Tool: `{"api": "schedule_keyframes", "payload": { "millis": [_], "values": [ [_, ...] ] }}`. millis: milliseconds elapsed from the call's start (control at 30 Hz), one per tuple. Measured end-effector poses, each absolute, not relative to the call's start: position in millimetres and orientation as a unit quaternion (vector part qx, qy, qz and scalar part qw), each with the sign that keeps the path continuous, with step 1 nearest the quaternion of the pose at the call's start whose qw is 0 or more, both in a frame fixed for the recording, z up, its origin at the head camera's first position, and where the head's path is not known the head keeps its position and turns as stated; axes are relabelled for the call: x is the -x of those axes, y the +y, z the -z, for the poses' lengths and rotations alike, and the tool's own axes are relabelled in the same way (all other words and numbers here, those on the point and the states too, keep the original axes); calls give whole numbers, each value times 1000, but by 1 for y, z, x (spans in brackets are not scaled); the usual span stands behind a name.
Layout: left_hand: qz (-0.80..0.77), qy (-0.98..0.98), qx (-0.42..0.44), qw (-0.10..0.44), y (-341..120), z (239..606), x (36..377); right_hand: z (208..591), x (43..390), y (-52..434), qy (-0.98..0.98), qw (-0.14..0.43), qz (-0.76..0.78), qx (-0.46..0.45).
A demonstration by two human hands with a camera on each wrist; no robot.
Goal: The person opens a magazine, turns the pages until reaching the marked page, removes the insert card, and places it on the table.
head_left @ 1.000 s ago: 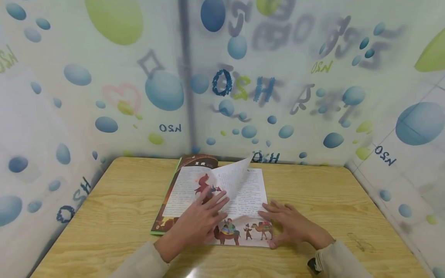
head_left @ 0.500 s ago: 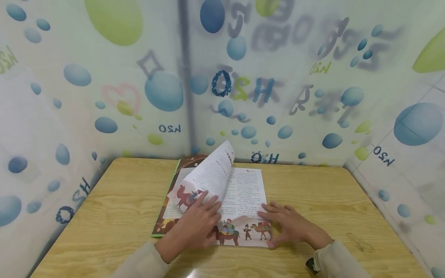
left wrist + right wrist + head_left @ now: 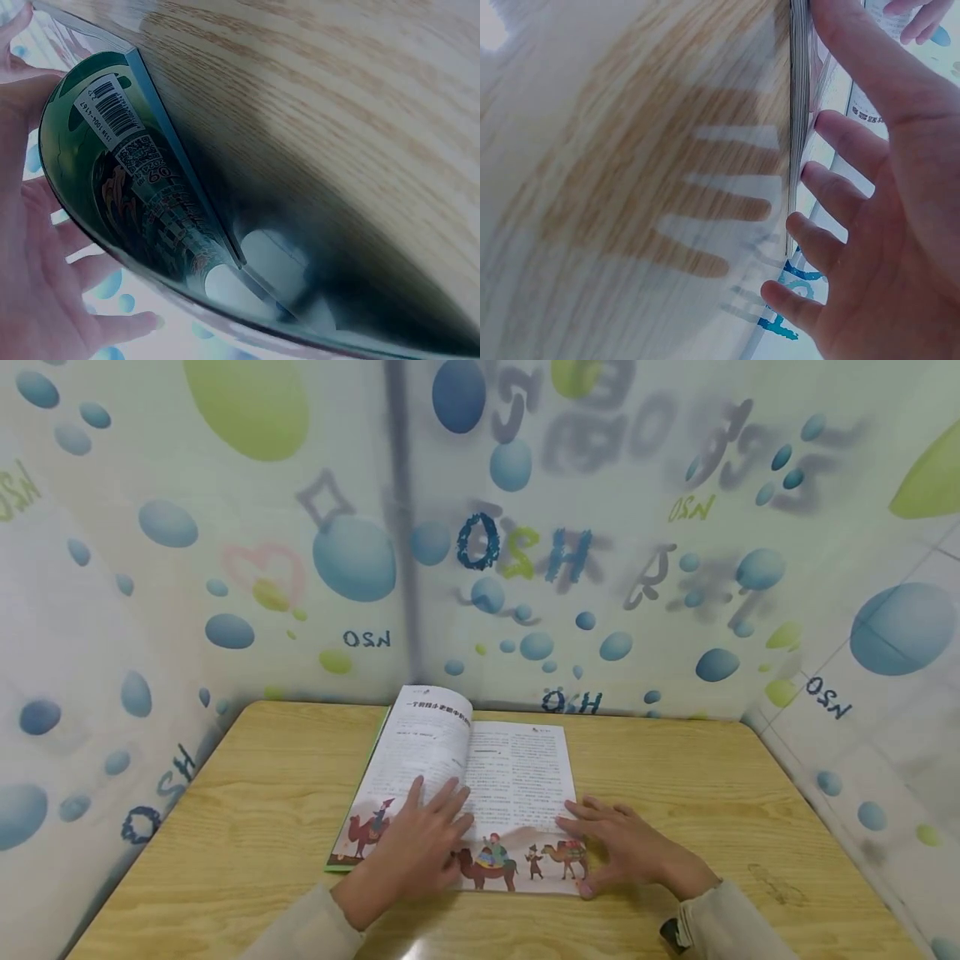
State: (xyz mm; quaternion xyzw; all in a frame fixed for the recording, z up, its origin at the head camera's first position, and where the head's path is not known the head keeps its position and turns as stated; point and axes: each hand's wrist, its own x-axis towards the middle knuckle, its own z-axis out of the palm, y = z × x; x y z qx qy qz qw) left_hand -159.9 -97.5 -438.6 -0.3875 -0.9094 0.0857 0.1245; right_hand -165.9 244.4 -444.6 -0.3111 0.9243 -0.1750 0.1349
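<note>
An open magazine lies on the wooden table, its pages printed with text and camel drawings along the bottom. My left hand rests with spread fingers on the lower part of the left page, near the fold. In the left wrist view, a green cover with a barcode bows up from the table beside that hand. At the right page's edge lies my right hand, thumb at the lower corner. The right wrist view has its fingertips along the page stack, the fingers apart.
The wooden table extends on both sides of the magazine. Behind it hangs a pale curtain with blue and green drops and lettering, which also closes in the left and right sides.
The lifted page has swung over from right to left and now lies on the left side, covering the red figure's page. My left hand moved slightly left with it; the right hand stayed put.
</note>
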Motion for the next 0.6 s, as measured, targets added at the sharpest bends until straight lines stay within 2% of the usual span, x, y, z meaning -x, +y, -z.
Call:
{"api": "schedule_keyframes", "payload": {
  "millis": [167,600],
  "values": [
    [-69,-927,357,91,-99,441,158,446,166,245,924,134,178,312],
    [-22,-941,333,56,-102,444,157,449,166,247,921,122,176,326]
  ]
}}
